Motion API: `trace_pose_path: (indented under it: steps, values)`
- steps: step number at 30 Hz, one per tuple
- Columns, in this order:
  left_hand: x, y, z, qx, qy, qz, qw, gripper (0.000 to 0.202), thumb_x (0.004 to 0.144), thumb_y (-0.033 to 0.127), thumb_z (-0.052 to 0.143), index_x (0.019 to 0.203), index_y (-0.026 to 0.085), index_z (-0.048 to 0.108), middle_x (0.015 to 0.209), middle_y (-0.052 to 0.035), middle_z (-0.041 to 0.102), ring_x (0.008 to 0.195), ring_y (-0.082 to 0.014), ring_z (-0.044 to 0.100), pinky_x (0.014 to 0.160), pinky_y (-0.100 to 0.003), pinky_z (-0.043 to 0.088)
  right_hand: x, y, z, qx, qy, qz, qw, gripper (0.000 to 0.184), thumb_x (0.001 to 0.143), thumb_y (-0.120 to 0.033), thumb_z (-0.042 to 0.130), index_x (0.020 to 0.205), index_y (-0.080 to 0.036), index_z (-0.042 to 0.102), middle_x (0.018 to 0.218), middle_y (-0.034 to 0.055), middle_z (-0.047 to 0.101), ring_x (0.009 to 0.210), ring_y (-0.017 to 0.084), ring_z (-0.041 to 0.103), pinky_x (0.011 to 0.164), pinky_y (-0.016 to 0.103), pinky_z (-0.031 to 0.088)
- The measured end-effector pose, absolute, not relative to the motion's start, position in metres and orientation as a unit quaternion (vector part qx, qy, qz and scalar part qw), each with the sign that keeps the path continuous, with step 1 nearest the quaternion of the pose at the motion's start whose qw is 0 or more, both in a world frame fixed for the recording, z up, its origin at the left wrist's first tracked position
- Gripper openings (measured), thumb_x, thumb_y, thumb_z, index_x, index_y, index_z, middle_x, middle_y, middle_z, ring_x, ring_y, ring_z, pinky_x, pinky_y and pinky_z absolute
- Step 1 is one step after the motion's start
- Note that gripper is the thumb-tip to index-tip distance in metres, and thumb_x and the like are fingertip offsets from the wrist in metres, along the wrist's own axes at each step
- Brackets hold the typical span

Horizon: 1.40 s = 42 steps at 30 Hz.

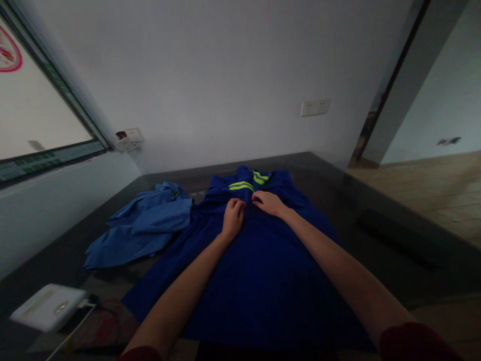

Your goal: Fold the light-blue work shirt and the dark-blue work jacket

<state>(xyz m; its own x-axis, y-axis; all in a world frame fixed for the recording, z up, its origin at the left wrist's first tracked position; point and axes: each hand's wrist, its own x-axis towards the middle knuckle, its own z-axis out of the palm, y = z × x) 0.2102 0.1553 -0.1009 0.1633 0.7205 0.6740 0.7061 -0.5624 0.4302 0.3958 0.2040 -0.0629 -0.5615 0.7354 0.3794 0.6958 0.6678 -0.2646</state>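
Observation:
A dark blue work jacket with yellow-green reflective strips lies spread on the dark table, its collar end away from me. My left hand is on the middle of the jacket, just below one strip, with its fingers curled together on the cloth. Close beside it, my right hand pinches the fabric near the centre line. A small gap separates the two hands. What exactly lies between the fingertips is too small to make out beyond the blue cloth.
A lighter blue garment lies crumpled to the left, against the jacket's edge. At the near left sits a white box-shaped device with a cable. A long black object rests on the dark table at right. Behind stands a wall with sockets.

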Motion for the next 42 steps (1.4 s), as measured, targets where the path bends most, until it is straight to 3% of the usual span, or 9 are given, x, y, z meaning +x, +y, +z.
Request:
trace_pose_path:
  steps: [8,19,29,42]
  values:
    - [0.212,0.156,-0.102,0.751,0.519,0.408,-0.023,0.013,0.079,0.015,0.056,0.085,0.02,0.066,0.089,-0.0059,0.053,0.09,-0.0209,0.052,0.08,-0.033,0.044,0.393,0.21,-0.071,-0.373,-0.897,0.041,0.232,0.009,0.08,-0.021,0.067,0.088,-0.017,0.065,0.092,0.0062,0.061,0.092,0.019,0.055,0.078,0.029,0.042]
    - [0.217,0.166,-0.102,0.73,0.502,0.453,0.102,0.015,0.087,0.028,0.054,0.08,0.018,0.064,0.075,-0.0013,0.051,0.071,-0.0147,0.051,0.067,-0.026,0.042,0.39,0.221,-0.075,-0.34,-0.866,0.163,0.328,0.006,0.079,-0.019,0.065,0.083,-0.015,0.065,0.083,0.0035,0.06,0.078,0.015,0.055,0.074,0.027,0.043]
    - [0.216,0.167,-0.105,0.73,0.496,0.455,0.118,0.017,0.088,0.024,0.052,0.075,0.018,0.06,0.073,0.0001,0.049,0.07,-0.0135,0.051,0.064,-0.024,0.041,0.393,0.217,-0.074,-0.341,-0.899,0.147,0.234,0.01,0.079,-0.015,0.065,0.088,-0.014,0.069,0.09,0.0053,0.061,0.085,0.017,0.057,0.079,0.028,0.043]
    - [0.219,0.161,-0.1,0.758,0.512,0.404,0.018,0.018,0.09,0.026,0.049,0.076,0.019,0.057,0.078,-0.002,0.054,0.075,-0.0158,0.052,0.065,-0.026,0.036,0.395,0.212,-0.061,-0.394,-0.887,0.075,0.23,0.012,0.084,-0.025,0.063,0.088,-0.016,0.069,0.097,0.0066,0.063,0.091,0.018,0.058,0.079,0.027,0.044]
